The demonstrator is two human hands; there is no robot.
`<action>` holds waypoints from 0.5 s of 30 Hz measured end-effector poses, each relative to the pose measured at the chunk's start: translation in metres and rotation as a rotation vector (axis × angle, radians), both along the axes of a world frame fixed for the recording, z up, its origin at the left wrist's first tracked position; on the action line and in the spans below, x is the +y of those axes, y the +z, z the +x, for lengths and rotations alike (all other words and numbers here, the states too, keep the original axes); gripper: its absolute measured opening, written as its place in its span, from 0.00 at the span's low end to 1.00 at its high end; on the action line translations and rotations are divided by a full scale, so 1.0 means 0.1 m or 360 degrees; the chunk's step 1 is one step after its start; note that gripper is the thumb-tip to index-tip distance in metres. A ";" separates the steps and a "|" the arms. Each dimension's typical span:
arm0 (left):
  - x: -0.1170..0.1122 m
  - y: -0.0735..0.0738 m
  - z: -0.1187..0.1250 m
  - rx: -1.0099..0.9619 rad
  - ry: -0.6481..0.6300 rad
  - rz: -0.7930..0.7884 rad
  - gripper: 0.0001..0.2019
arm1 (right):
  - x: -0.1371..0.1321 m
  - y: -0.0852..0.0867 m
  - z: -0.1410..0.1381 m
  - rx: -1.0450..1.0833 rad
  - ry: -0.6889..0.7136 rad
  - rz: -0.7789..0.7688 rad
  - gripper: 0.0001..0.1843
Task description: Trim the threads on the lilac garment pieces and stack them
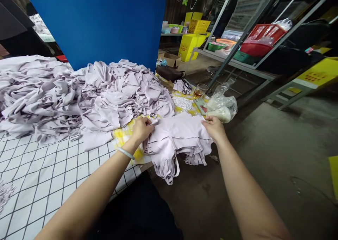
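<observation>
A stack of pale lilac cut fabric pieces (182,127) lies at the table's corner, its strips hanging over the front edge. My left hand (142,128) pinches the left end of the top fabric piece, and a pale bangle (125,153) circles that wrist. At the opposite end, my right hand (214,128) grips the same piece between thumb and fingers. The piece is stretched fairly flat between both hands. Behind and to the left rises a big loose heap of the same fabric (132,88).
Beyond the stack are small white pieces (182,103), a glass of brown drink (200,91), a phone (200,106) and a clear plastic bag (223,108). A blue panel (105,25) stands behind the heap. A metal rack (237,62) with baskets is at the right.
</observation>
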State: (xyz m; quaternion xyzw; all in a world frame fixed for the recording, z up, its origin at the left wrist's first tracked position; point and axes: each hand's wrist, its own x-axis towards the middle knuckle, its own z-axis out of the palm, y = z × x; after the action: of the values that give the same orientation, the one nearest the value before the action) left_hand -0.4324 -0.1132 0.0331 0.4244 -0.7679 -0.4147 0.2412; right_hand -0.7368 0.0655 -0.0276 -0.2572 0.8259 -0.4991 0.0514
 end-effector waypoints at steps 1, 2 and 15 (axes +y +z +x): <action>-0.01 0.01 0.01 -0.0009 -0.0028 0.0067 0.08 | 0.01 0.00 -0.01 -0.0002 -0.0008 -0.0002 0.15; -0.02 0.02 0.02 -0.0014 -0.0047 0.0133 0.11 | 0.02 0.00 -0.01 -0.0002 -0.0018 -0.0006 0.15; -0.03 0.11 -0.08 -0.0233 0.0041 0.0212 0.09 | 0.02 -0.05 0.01 0.0015 0.0000 0.0011 0.14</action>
State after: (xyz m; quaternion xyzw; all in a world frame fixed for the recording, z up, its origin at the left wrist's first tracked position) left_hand -0.4405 -0.1162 0.0436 0.4785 -0.7487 -0.4296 0.1610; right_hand -0.7357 0.0674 -0.0323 -0.2593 0.8278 -0.4952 0.0482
